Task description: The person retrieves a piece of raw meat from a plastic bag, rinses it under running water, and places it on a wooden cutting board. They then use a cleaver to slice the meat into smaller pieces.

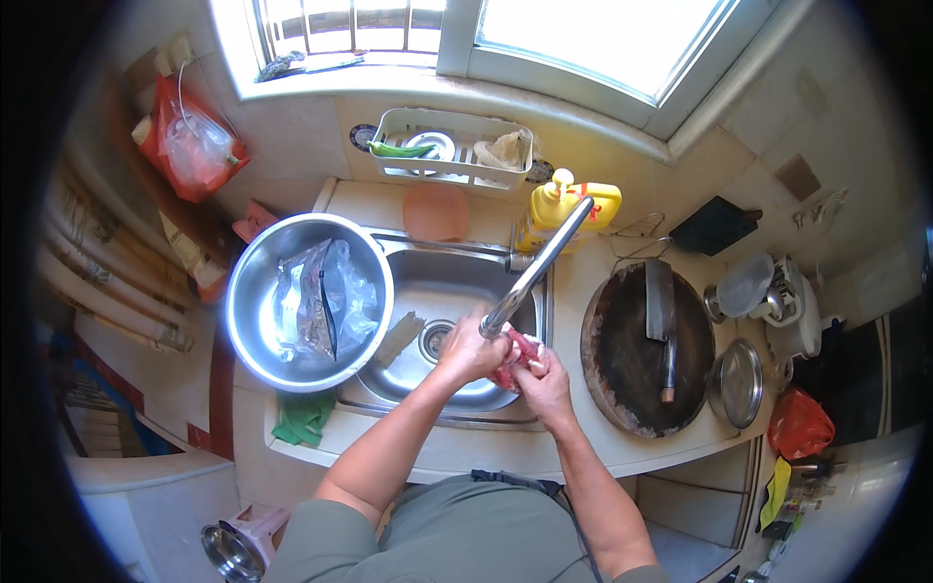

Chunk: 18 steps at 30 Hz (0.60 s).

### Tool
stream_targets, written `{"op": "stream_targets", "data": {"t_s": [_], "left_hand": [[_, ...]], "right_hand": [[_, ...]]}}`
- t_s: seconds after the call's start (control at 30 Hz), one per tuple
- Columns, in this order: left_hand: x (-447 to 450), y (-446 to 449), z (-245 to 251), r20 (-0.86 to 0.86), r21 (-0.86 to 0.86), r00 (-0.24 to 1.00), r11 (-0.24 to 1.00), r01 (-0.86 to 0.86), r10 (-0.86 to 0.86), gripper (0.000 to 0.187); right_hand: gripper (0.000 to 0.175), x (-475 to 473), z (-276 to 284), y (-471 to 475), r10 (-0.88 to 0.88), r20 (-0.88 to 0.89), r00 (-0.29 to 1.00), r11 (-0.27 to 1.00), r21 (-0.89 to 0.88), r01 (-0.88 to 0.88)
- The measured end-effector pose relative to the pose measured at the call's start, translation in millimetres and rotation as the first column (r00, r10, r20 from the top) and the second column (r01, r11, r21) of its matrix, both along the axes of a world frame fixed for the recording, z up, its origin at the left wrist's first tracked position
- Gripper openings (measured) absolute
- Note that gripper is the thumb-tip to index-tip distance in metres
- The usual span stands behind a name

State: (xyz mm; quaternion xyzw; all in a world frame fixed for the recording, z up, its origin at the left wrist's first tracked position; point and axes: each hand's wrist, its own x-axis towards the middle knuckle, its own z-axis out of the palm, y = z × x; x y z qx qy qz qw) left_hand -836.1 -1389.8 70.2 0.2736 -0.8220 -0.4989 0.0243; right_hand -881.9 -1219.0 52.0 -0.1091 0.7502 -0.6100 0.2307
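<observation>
Over the right side of the steel sink (408, 270), a piece of raw red meat (519, 357) with pale fat is gripped between both hands. My left hand (472, 350) holds it from the left, just under the tip of the chrome faucet (539, 266). On the meat's right side, my right hand (545, 386) pinches it with thumb and fingers. Whether water is running cannot be made out. A brownish flat strip (401, 339) lies in the sink beside the drain (436, 340).
Left of the sink, a steel basin (240, 313) holds clear plastic bags (313, 299). A cleaver (659, 302) lies on a round chopping board (619, 364) at right. Behind stand a yellow jug (547, 211) and a wall rack (452, 175). A green cloth (302, 419) hangs at the counter's front edge.
</observation>
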Motion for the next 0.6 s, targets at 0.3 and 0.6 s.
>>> {"op": "stream_targets", "data": {"t_s": [0.3,0.6], "left_hand": [[3.0,-16.7,-3.0,0.106,0.589,0.876,0.739,0.327,-0.471,0.045],[12.9,-3.8,-26.1,-0.032,0.996,0.950,0.069,0.057,-0.311,0.041]], "right_hand": [[0.031,-9.3,12.1,20.4,0.221,-0.354,0.909,0.975,0.066,-0.212],[0.025,-8.4,18.5,2.5,0.113,-0.207,0.972,0.979,-0.143,-0.144]]}}
